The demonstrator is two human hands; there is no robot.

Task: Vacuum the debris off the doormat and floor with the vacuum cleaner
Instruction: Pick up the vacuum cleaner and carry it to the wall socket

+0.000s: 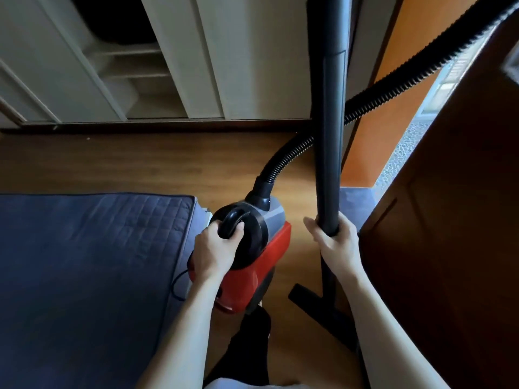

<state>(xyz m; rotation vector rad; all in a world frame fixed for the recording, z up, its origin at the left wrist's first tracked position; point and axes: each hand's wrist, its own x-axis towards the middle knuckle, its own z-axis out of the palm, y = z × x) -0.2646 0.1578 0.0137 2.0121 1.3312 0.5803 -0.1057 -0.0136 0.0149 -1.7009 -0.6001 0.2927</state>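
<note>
Left grip curled shut, knuckles up; right grip wrapped closed; both forearms bare, extended forward.

I see glossy red plastic vacuum cleaner, ribbed black hose, quilted navy cloth mattress, smooth wood floor.

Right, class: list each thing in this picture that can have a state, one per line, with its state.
left hand: closed on the vacuum cleaner's handle
right hand: wrapped around the wand
vacuum cleaner: held by its top handle
wand: upright
floor nozzle: down by the wooden floor
hose: attached to the body, arching up
door: open
</note>
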